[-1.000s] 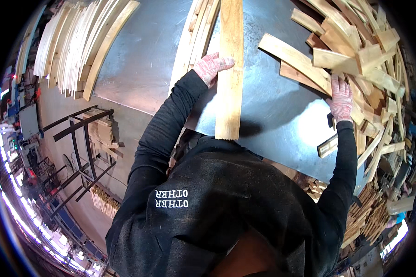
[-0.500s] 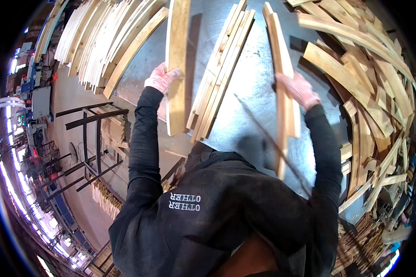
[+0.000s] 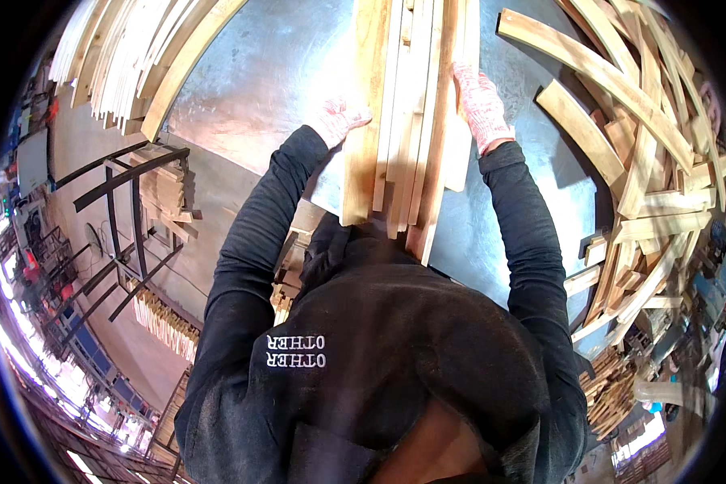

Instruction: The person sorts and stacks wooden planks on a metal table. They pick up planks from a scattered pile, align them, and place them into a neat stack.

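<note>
Several long, narrow wooden boards stand side by side in a bundle (image 3: 395, 161) on the metal tabletop, pointing toward my body. My left hand (image 3: 339, 119), in a pink and white knit glove, grips the outer left board (image 3: 363, 153) from its side, thumb over the near face. On the opposite side my right hand (image 3: 482, 106), gloved alike, is closed against the outer right boards (image 3: 437, 169). The boards touch or nearly touch one another, their near ends uneven. Glare washes out part of the left glove, and my right fingertips are partly hidden.
A neat row of boards (image 3: 149, 60) lies at the far left of the metal table (image 3: 242, 89). To the right is a jumbled heap of loose boards (image 3: 645, 137). A dark metal frame (image 3: 113, 210) stands on the floor at left, by stacked wood pieces (image 3: 163, 189).
Both hands have come inward with their boards, closing the gaps to the middle boards. The view has shifted, so the side stacks sit differently in the picture.
</note>
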`<action>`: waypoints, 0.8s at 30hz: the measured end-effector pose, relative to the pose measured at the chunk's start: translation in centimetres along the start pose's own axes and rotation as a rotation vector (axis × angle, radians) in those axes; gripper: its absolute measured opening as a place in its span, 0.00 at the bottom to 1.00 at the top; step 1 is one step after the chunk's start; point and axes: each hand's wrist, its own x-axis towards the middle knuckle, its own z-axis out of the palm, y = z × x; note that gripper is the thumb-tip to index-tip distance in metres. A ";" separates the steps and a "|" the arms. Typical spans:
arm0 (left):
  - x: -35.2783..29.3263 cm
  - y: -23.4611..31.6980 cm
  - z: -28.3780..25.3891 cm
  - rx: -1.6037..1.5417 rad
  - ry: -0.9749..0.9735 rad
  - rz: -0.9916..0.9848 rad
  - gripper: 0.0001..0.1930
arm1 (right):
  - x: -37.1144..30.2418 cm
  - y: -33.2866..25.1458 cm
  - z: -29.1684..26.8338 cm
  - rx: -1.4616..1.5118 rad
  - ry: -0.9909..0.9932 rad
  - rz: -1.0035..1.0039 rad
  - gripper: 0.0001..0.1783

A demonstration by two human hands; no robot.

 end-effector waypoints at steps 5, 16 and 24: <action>0.5 -0.3 -0.4 0.114 0.046 0.062 0.18 | -3.3 -3.6 0.7 0.251 0.040 0.166 0.38; 0.1 -1.1 -1.7 0.175 0.106 0.013 0.19 | -6.2 1.1 -2.5 0.027 -0.226 0.080 0.42; -5.8 5.0 -2.6 -0.289 0.228 0.196 0.15 | -5.2 -1.1 -6.1 -0.636 0.528 -0.417 0.41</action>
